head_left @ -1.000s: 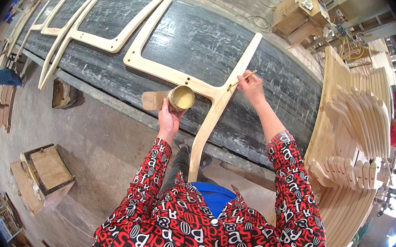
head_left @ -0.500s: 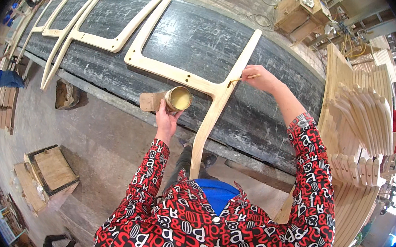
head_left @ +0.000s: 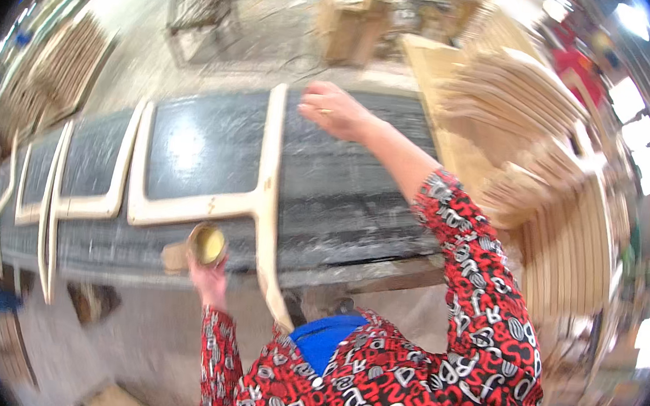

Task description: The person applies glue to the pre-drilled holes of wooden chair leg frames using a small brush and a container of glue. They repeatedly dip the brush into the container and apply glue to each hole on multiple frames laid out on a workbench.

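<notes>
My left hand (head_left: 210, 278) is wrapped round a round can (head_left: 209, 243) holding a pale yellow substance, just off the near edge of the dark workbench. Beside the can sticks out a flat brown piece (head_left: 175, 258). Over the far side of the bench, my right hand (head_left: 334, 111) is closed, with a small yellowish bit of a thin wooden stick showing at its fingers; motion smears the rest. Left of that hand lies a pale wooden chair-side frame (head_left: 269, 174), with its curved leg reaching toward my body.
More pale wooden frames (head_left: 90, 208) lie leftward along the workbench (head_left: 343, 173). Stacks of curved wooden parts (head_left: 563, 249) stand close on the right. A wooden box (head_left: 350, 21) and a metal stand (head_left: 195, 6) are beyond the bench. Another box (head_left: 114, 402) is on the floor at lower left.
The view has swung, and the scene is blurred. My right hand has left the frame's joint and is now beyond the upright's right side near its top. The left hand still holds the can.
</notes>
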Action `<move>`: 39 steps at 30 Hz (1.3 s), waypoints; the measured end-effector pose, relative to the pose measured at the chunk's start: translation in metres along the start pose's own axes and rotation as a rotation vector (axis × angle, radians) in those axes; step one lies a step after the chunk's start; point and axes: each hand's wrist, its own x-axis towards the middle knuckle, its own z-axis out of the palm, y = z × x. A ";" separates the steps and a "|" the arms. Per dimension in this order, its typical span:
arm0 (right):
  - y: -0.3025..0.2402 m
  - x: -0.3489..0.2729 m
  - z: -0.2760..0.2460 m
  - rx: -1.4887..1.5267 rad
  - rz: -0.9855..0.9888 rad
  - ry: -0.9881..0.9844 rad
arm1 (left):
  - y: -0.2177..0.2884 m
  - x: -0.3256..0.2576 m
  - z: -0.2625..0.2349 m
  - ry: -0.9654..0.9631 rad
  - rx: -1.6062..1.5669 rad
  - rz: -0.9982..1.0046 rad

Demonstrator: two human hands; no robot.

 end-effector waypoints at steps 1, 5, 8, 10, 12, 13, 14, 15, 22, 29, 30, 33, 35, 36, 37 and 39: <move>-0.009 0.016 -0.003 0.036 0.007 0.057 | 0.024 0.011 -0.014 0.135 0.051 0.033; 0.004 -0.004 -0.086 0.048 0.148 0.319 | 0.013 0.021 -0.070 -0.080 -0.011 0.326; 0.038 -0.076 -0.167 -0.619 0.309 0.499 | 0.000 0.019 -0.085 0.012 -0.122 0.280; 0.061 -0.163 -0.218 -0.944 0.630 0.521 | -0.019 0.027 -0.088 0.057 -0.207 0.246; 0.063 -0.255 -0.266 -1.229 0.764 0.378 | -0.050 0.028 -0.099 0.037 -0.320 0.237; 0.072 -0.294 -0.261 -1.131 1.028 0.194 | -0.057 0.025 -0.106 0.103 -0.279 0.260; 0.079 -0.319 -0.249 -0.962 1.314 0.111 | -0.055 0.014 -0.116 0.177 -0.245 0.299; 0.080 -0.359 -0.249 -1.054 1.409 0.073 | -0.069 0.003 -0.123 0.240 -0.237 0.306; 0.057 -0.514 -0.237 -0.924 1.389 0.047 | -0.071 0.006 -0.102 0.142 -0.215 0.361; 0.047 -0.492 -0.238 -0.938 1.138 -0.049 | -0.094 0.028 -0.069 -0.117 -0.142 0.375; 0.051 -0.483 -0.237 -0.945 1.094 -0.044 | -0.090 0.028 -0.075 -0.042 -0.164 0.349; 0.050 -0.450 -0.220 -1.015 0.992 -0.040 | -0.104 0.029 -0.064 -0.102 -0.170 0.257; 0.043 -0.420 -0.212 -1.051 0.886 0.000 | -0.094 0.033 -0.061 -0.043 -0.220 0.259; 0.036 -0.402 -0.209 -1.082 0.830 0.006 | -0.104 0.038 -0.056 -0.018 -0.244 0.248; 0.030 -0.382 -0.203 -1.101 0.773 0.012 | -0.102 0.041 -0.054 0.003 -0.256 0.245; 0.016 -0.331 -0.184 -1.117 0.651 0.024 | -0.094 0.048 -0.056 -0.028 -0.216 0.322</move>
